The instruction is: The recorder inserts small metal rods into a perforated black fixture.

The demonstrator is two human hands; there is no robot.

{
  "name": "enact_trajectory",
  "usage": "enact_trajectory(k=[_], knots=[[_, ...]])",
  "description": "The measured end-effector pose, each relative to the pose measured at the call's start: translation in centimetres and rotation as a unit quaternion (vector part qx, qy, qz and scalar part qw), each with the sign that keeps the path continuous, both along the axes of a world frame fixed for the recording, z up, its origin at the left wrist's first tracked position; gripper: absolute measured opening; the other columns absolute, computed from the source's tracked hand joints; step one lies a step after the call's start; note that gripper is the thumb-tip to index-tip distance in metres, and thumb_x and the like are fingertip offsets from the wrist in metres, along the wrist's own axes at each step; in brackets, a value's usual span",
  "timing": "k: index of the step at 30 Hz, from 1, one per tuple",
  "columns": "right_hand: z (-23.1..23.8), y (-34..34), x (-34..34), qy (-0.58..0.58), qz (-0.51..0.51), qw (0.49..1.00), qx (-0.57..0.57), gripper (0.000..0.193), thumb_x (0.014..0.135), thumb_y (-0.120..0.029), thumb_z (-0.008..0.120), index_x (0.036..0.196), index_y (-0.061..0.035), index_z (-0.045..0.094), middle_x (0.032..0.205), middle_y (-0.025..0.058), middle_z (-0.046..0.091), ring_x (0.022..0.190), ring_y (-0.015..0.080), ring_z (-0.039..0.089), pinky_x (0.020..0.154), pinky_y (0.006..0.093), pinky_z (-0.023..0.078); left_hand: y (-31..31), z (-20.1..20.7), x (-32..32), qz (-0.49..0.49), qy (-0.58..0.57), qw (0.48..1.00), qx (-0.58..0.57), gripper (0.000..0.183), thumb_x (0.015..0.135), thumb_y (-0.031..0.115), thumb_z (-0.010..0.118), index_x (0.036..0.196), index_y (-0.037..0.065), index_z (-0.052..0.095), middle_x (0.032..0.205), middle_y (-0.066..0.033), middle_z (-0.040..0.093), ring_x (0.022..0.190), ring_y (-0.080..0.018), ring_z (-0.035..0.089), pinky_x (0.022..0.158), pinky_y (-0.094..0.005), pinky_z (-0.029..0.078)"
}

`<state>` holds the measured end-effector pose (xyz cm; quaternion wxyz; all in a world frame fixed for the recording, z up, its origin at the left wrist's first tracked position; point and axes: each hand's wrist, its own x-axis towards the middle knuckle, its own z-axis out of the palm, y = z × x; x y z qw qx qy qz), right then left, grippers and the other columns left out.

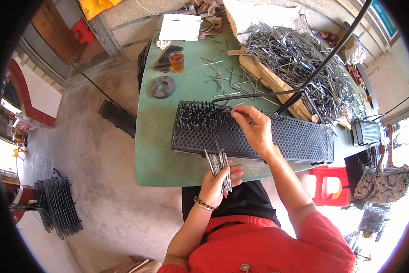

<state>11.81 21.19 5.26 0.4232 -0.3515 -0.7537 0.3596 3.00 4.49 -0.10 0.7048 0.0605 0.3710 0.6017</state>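
Rods (219, 161) fill the left hand (212, 184); any writing on the teal panel (383, 18) blurs.

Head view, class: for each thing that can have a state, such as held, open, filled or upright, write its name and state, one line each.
Perforated black rack: left part filled with standing rods, right part mostly unfilled
Left hand: grip closed around a rod bundle
Right hand: grip pinched beside the standing rods
Sack: open, heaped with loose rods
Cup: upright, holding amber liquid
Grey ring: lying flat
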Motion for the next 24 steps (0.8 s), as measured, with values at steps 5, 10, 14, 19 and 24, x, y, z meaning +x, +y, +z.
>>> enact_trajectory(k=[5, 10, 14, 19, 24], knots=[[-0.5, -0.1, -0.1, -0.025, 0.005, 0.999, 0.021, 0.017, 0.085, -0.006, 0.067, 0.101, -0.0012, 0.064, 0.088, 0.0081, 0.069, 0.077, 0.0124, 0.065, 0.071, 0.0261, 0.052, 0.0, -0.2, 0.1, 0.007, 0.004, 1.0, -0.005, 0.031, 0.096, 0.015, 0.051, 0.123, 0.0, 0.046, 0.114, -0.023, 0.06, 0.099, -0.0271, 0.064, 0.078, -0.04, 0.057], [-1.0, -0.2, -0.5, -0.041, 0.006, 0.991, 0.129, 0.022, 0.081, -0.004, 0.068, 0.103, -0.0016, 0.065, 0.092, 0.0112, 0.067, 0.081, 0.0229, 0.065, 0.071, 0.0311, 0.052, -0.1, -0.1, -0.1, 0.011, 0.012, 1.0, -0.009, 0.03, 0.095, 0.014, 0.053, 0.121, 0.0, 0.048, 0.109, -0.0214, 0.063, 0.094, -0.0252, 0.065, 0.074, -0.037, 0.058], [-1.7, -0.6, -0.3, -0.077, 0.022, 0.969, 0.235, 0.027, 0.078, -0.001, 0.068, 0.104, -0.0006, 0.064, 0.099, 0.0119, 0.064, 0.084, 0.0295, 0.061, 0.073, 0.0355, 0.051, -0.2, 0.1, -0.1, 0.007, 0.012, 1.0, -0.008, 0.029, 0.095, 0.014, 0.053, 0.12, 0.0, 0.049, 0.107, -0.0206, 0.064, 0.092, -0.0245, 0.066, 0.072, -0.0365, 0.058], [-1.4, -0.9, -0.2, -0.129, 0.013, 0.958, 0.258, 0.03, 0.08, 0.0, 0.064, 0.11, 0.0003, 0.062, 0.112, 0.0118, 0.059, 0.093, 0.0296, 0.057, 0.081, 0.0367, 0.046, -0.4, -0.2, 0.1, -0.007, 0.016, 1.0, 0.006, 0.027, 0.095, 0.013, 0.052, 0.119, 0.0, 0.049, 0.106, -0.0203, 0.063, 0.092, -0.0242, 0.066, 0.072, -0.0365, 0.058], [-0.5, -0.9, -0.5, -0.208, 0.006, 0.948, 0.241, 0.033, 0.083, -0.002, 0.059, 0.116, 0.0009, 0.058, 0.12, 0.0098, 0.056, 0.101, 0.0293, 0.052, 0.09, 0.0376, 0.039, -0.3, -0.2, 0.2, -0.004, 0.017, 1.0, 0.005, 0.028, 0.095, 0.014, 0.052, 0.12, 0.0, 0.049, 0.107, -0.0203, 0.063, 0.092, -0.024, 0.066, 0.074, -0.0366, 0.058]])
